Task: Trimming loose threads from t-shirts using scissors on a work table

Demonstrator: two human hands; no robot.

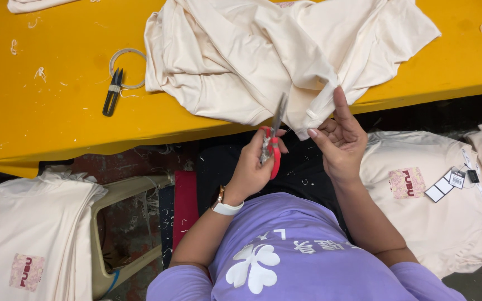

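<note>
My left hand (250, 167) is curled shut around the red handles of the scissors (273, 139), just below centre of the frame, with the blades pointing up toward the hem of the cream shirt (241, 53) that hangs over the near edge of the yellow table (46, 120). My right hand (341, 139) sits just right of centre, fingers (340, 100) loosely half-open, the forefinger straight up and touching the shirt's hanging edge; I cannot tell whether a loose thread is pinched between thumb and fingers (anything that fine is too small to make out). The blade tips lie against the cloth at the fold. Judging by how things lie, the trimming of this shirt looks to be in hand rather than finished: it is spread in a rumpled heap across the upper middle of the frame, not folded. At lower left is a stack (29, 228) of folded cream shirts, and at right lies a tagged shirt (419, 195) with hang tags; which group is done and which waits I cannot say. A thread snipper (112, 92) lies untouched at upper left, with thread scraps scattered near it.
</note>
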